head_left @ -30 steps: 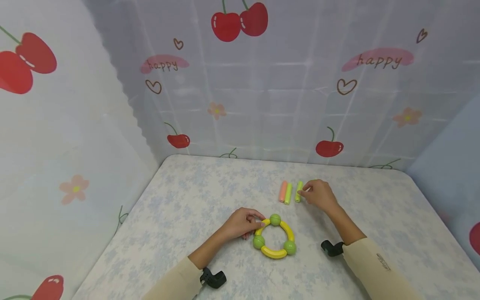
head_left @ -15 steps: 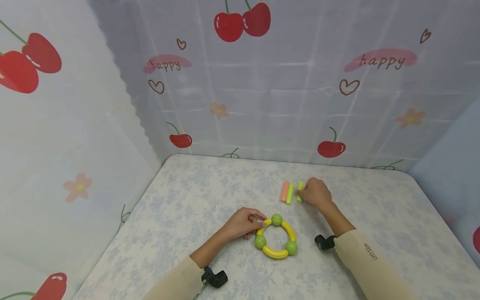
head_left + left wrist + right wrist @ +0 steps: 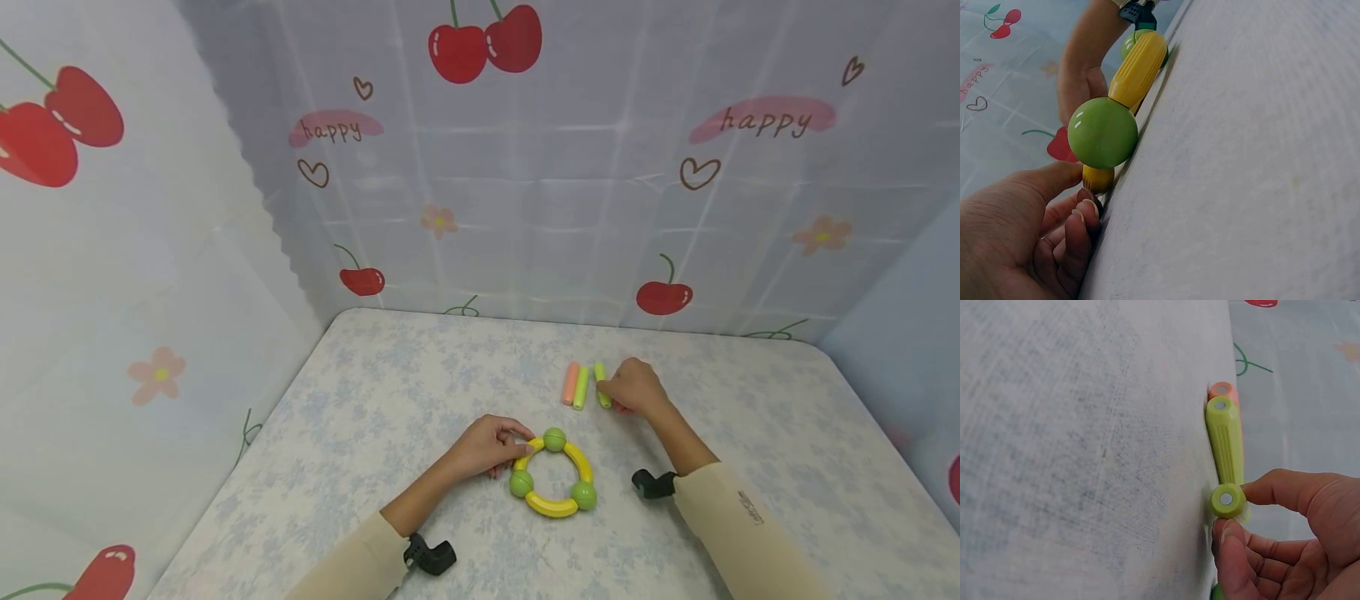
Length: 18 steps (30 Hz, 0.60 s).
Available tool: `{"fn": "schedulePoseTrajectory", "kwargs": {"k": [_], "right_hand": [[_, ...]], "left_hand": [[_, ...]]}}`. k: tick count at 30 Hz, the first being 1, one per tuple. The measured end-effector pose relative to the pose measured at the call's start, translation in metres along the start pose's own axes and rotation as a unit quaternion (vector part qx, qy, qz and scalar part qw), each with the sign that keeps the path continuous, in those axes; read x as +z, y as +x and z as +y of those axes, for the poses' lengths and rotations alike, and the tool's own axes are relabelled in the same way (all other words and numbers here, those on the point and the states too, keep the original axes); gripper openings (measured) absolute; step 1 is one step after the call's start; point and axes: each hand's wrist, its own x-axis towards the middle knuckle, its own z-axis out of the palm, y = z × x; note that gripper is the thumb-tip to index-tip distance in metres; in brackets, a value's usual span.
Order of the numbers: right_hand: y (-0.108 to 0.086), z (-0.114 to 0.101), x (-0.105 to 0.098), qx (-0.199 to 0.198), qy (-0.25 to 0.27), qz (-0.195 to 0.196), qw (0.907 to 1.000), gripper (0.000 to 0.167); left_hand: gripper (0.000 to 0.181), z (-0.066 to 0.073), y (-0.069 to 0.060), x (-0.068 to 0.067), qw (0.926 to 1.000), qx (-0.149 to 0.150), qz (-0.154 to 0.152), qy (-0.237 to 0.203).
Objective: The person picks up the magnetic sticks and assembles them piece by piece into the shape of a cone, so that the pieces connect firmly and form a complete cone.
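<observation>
My left hand (image 3: pixel 483 446) pinches the upper left yellow segment of a ring (image 3: pixel 551 507) lying on the table. Curved yellow pieces and green balls (image 3: pixel 1102 132) make up this ring; in the left wrist view thumb and fingertips meet on the yellow piece below a ball. Farther back, my right hand (image 3: pixel 636 388) pinches a yellow-green rod (image 3: pixel 601 372) between thumb and fingers. A round silvery disc shows in the rod's end (image 3: pixel 1226 499) in the right wrist view. Left of it, a second yellow-green rod (image 3: pixel 581 388) and an orange-pink rod (image 3: pixel 571 383) lie side by side.
A pale table (image 3: pixel 390 375) with a blue floral pattern carries everything. Behind it hangs a curtain (image 3: pixel 525 208) printed with cherries, and another printed sheet (image 3: pixel 187 275) stands at the left. Black wrist cameras (image 3: pixel 430 556) sit below both hands.
My right fingers have come round the nearest rod, and its near end has swung a little to the right. The left hand and the ring stay where they were.
</observation>
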Motion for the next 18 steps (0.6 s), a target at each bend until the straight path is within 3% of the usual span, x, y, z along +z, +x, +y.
{"fn": "schedulePoseTrajectory", "kwargs": {"k": [10,18], "right_hand": [[-0.027,-0.008,-0.006,-0.059,0.049,0.025,0.9967,0.027],[-0.049,-0.011,0.003,-0.137,0.124,0.063,0.9807,0.022]], "left_hand": [[0.018,0.002,0.000,-0.001,1.0000,-0.005,0.001,-0.002],[0.018,0.001,0.000,0.001,1.0000,-0.007,0.002,0.000]]}}
